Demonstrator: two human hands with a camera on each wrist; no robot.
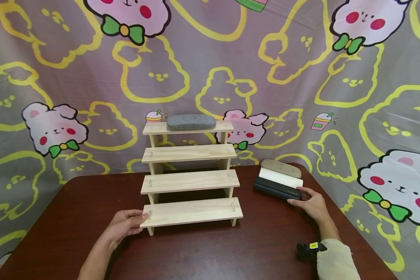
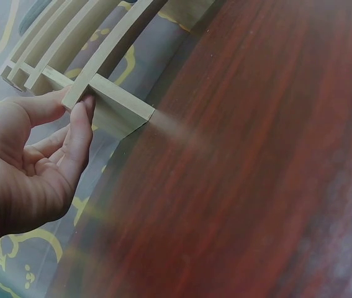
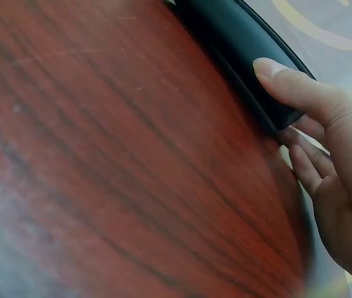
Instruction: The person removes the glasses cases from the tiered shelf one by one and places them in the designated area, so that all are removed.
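Note:
A pale wooden tiered stand (image 1: 192,212) has several steps. My left hand (image 1: 124,225) pinches the left end of its lowest step between thumb and fingers, as the left wrist view shows (image 2: 45,149). A grey, felt-like glasses case (image 1: 191,122) lies on the top step. To the right of the stand, my right hand (image 1: 312,203) holds the right end of a dark glasses case (image 1: 276,188), thumb on its near side (image 3: 225,49). Behind that dark case lie a white case (image 1: 280,177) and a beige-brown glasses case (image 1: 281,168), side by side.
All of this stands on a dark red-brown wooden table (image 1: 210,252). A patterned cloth (image 1: 224,50) hangs close behind and along the sides. A black strap-on device (image 1: 309,249) sits at my right wrist, by the sleeve.

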